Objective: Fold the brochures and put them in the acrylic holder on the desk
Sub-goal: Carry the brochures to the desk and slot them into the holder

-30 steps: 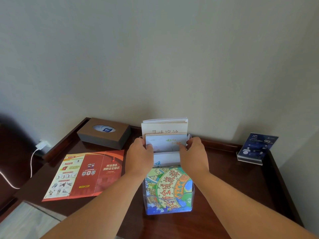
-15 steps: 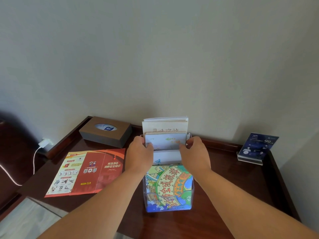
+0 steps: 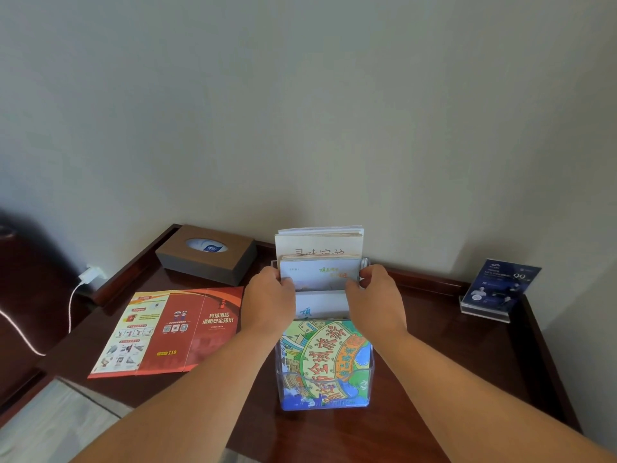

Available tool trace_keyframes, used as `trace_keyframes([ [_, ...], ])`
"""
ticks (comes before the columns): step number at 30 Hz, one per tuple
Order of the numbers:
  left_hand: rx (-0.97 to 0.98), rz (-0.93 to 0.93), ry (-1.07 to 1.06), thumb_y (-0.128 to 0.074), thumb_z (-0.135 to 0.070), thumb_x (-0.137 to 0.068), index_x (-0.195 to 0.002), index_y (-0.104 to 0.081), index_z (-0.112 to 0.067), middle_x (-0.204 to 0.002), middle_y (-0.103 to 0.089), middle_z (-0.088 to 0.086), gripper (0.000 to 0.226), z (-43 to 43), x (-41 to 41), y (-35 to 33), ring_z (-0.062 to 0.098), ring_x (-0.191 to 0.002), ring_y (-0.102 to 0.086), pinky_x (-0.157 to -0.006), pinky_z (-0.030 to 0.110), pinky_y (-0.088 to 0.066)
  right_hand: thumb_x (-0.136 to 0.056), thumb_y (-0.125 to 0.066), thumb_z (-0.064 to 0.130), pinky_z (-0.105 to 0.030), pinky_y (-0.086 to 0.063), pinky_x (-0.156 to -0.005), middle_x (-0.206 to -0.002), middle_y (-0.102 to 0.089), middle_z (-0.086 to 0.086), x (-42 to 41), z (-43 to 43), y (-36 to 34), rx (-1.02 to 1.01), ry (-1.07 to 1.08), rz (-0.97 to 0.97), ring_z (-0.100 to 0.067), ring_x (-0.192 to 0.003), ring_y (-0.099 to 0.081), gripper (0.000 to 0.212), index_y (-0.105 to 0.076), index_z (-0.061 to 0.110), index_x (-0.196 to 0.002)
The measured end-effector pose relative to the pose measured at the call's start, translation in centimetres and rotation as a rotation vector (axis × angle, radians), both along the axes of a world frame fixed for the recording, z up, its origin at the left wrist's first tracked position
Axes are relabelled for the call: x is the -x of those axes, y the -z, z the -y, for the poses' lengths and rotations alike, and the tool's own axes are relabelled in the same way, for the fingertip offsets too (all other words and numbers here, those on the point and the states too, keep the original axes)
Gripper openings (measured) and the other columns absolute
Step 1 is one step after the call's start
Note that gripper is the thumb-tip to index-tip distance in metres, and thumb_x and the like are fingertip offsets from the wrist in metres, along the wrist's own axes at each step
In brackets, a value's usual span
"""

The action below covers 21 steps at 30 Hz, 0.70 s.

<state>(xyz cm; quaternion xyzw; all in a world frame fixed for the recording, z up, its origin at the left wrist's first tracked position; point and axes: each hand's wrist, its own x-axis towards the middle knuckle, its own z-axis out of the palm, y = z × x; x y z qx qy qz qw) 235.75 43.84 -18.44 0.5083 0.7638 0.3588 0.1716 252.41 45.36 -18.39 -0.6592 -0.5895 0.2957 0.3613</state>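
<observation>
A clear acrylic holder (image 3: 370, 379) with stepped tiers stands on the dark wooden desk (image 3: 450, 362). Its front tier holds a colourful cartoon brochure (image 3: 324, 359); the back tier holds pale brochures (image 3: 319, 243). My left hand (image 3: 268, 300) and right hand (image 3: 375, 295) pinch the two side edges of a folded white and blue brochure (image 3: 319, 274) that stands upright in a middle tier. A red and orange brochure (image 3: 170, 330) lies unfolded and flat on the desk, left of the holder.
A brown tissue box (image 3: 207, 253) sits at the back left. A small acrylic stand with a dark blue card (image 3: 500, 287) is at the back right. A white charger and cable (image 3: 85, 277) hang at the left wall. The desk has a raised rim.
The view has shifted slightly. Both hands stay on the folded brochure in the holder, which sits a little lower.
</observation>
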Motion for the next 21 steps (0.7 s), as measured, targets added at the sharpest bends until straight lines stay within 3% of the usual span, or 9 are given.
trace_keyframes([
  [7, 0.011, -0.014, -0.006, -0.052, -0.022, -0.099, -0.095, -0.052, -0.015, -0.084, -0.052, -0.008, 0.009, 0.37, 0.07, -0.30, 0.002, -0.064, -0.047, -0.045, 0.015, -0.029, -0.093, -0.055, 0.021, -0.033, -0.047, -0.072, -0.102, -0.059, -0.001, 0.17, 0.02, -0.22, -0.041, -0.001, 0.032, -0.020, -0.086, -0.059, 0.005, -0.051, 0.020, -0.095],
  [12, 0.013, -0.012, -0.009, -0.052, -0.024, -0.099, -0.092, -0.048, -0.016, -0.077, -0.049, -0.010, 0.011, 0.48, 0.14, -0.25, 0.002, -0.064, -0.047, -0.047, 0.019, -0.032, -0.093, -0.056, 0.023, -0.031, -0.045, -0.069, -0.089, -0.057, 0.007, 0.11, -0.12, -0.17, -0.025, 0.004, 0.027, -0.013, -0.077, -0.055, 0.010, -0.052, 0.019, -0.102],
  [18, 0.007, -0.025, 0.018, -0.050, -0.026, -0.099, -0.094, -0.050, -0.016, -0.076, -0.049, -0.012, 0.012, 0.37, 0.43, -0.28, 0.002, -0.066, -0.049, -0.048, 0.022, -0.035, -0.094, -0.055, 0.026, -0.029, -0.039, -0.065, -0.092, -0.057, 0.006, 0.00, -0.01, -0.05, -0.004, 0.012, 0.036, -0.010, -0.075, -0.052, 0.012, -0.049, 0.020, -0.103],
  [21, 0.002, -0.031, 0.029, -0.051, -0.026, -0.099, -0.094, -0.051, -0.016, -0.079, -0.050, -0.011, 0.011, 0.41, 0.39, -0.26, 0.002, -0.064, -0.048, -0.042, 0.014, -0.032, -0.094, -0.055, 0.027, -0.030, -0.040, -0.065, -0.091, -0.058, 0.006, 0.01, 0.09, -0.05, 0.014, 0.003, 0.040, -0.013, -0.076, -0.054, 0.011, -0.047, 0.022, -0.100],
])
